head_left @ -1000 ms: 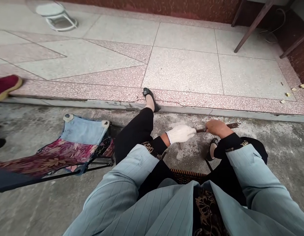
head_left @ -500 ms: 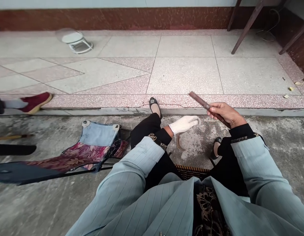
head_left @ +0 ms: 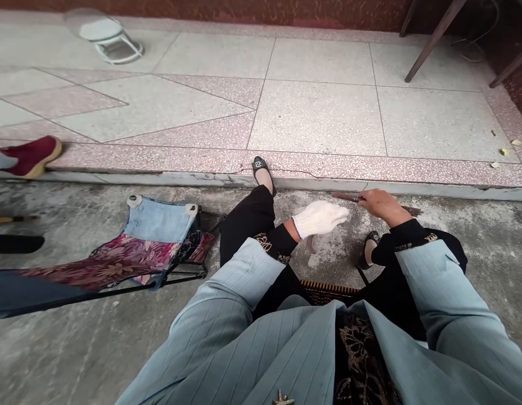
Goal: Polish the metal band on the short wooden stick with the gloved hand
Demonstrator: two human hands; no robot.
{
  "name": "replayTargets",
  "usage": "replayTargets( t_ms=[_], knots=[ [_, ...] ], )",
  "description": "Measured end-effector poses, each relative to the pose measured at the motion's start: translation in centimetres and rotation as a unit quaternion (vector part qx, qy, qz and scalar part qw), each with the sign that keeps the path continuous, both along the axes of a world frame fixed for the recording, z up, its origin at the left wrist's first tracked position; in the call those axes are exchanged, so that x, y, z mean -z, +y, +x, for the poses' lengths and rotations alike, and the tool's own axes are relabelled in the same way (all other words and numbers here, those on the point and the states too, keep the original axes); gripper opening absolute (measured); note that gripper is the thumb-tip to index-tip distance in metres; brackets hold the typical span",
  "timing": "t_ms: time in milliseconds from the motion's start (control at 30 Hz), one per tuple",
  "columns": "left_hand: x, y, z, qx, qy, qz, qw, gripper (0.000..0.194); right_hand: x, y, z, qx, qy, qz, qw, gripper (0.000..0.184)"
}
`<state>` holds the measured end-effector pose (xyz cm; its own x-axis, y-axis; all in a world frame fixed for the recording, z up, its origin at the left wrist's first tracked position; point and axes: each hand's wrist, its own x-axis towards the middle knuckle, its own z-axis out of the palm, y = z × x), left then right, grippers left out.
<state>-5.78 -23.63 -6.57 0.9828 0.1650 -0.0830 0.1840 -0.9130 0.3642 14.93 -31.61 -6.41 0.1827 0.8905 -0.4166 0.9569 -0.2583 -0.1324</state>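
Note:
My left hand (head_left: 322, 218), in a white knit glove, is closed in front of my knees with its fingers pressed together. Whatever it may hold is hidden, though part of a curved brownish thing (head_left: 312, 242) shows faintly just below it. My bare right hand (head_left: 381, 203) grips a long, narrow brown tool (head_left: 346, 196) round its middle. A ringed band shows by my fingers, and a flat dark end sticks out past my wrist side. The tool's left tip lies close above the gloved fingertips; whether they touch I cannot tell.
A folding chair (head_left: 160, 222) with patterned fabric stands on the concrete to my left. Ahead runs a tiled step (head_left: 320, 126), with a small white stool (head_left: 117, 48) and dark furniture legs (head_left: 433, 42) on it. Another person's red shoe (head_left: 31, 156) rests at its edge.
My right hand has lowered and turned, bringing the brown tool from a slant to nearly level. My gloved left hand has shifted slightly right and turned. The view has tilted down a little.

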Motion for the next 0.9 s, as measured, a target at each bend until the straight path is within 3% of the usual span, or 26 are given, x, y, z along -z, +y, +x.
replayTargets(
  t_ms=[100,200,233,300,367,433,500,600,767,833,900],
  knots=[
    [-0.5,1.4,-0.3,-0.027,-0.022,0.007,0.999,0.035,-1.0,-0.5,-0.3,-0.075,0.145,-0.122,0.979,0.018],
    [-0.4,3.0,-0.6,-0.104,-0.038,-0.033,0.993,0.036,-2.7,-1.4,0.2,-0.109,0.404,-0.184,0.889,0.027],
    [-0.1,3.3,-0.7,-0.127,-0.040,-0.064,0.989,0.036,-3.3,-1.8,0.6,-0.100,0.479,-0.164,0.857,0.034],
    [0.4,3.4,-0.6,-0.140,-0.037,-0.138,0.980,0.036,-4.3,-2.4,1.4,-0.017,0.567,-0.048,0.822,0.040],
    [0.8,2.9,-0.3,-0.123,-0.027,-0.194,0.973,0.037,-4.8,-2.7,2.0,0.098,0.586,0.091,0.799,0.036],
    [1.0,2.0,0.2,-0.094,-0.010,-0.204,0.974,0.037,-4.7,-2.7,2.3,0.177,0.565,0.166,0.788,0.030],
    [1.0,1.2,0.6,-0.064,0.011,-0.178,0.982,0.036,-4.3,-2.4,2.4,0.205,0.535,0.179,0.800,0.027],
    [0.7,0.5,0.9,-0.032,0.028,-0.144,0.989,0.034,-3.3,-2.0,2.5,0.204,0.476,0.172,0.838,0.025],
    [0.8,0.5,0.9,-0.020,0.036,-0.122,0.992,0.034,-2.2,-1.6,2.7,0.152,0.249,0.144,0.946,0.024],
    [1.1,0.6,0.7,-0.010,0.041,-0.117,0.992,0.032,-1.7,-1.5,2.0,0.088,0.148,0.074,0.982,0.023],
    [1.3,0.8,0.5,0.004,0.046,-0.116,0.992,0.030,-1.2,-1.4,0.7,0.012,0.140,-0.079,0.987,0.020]
  ],
)
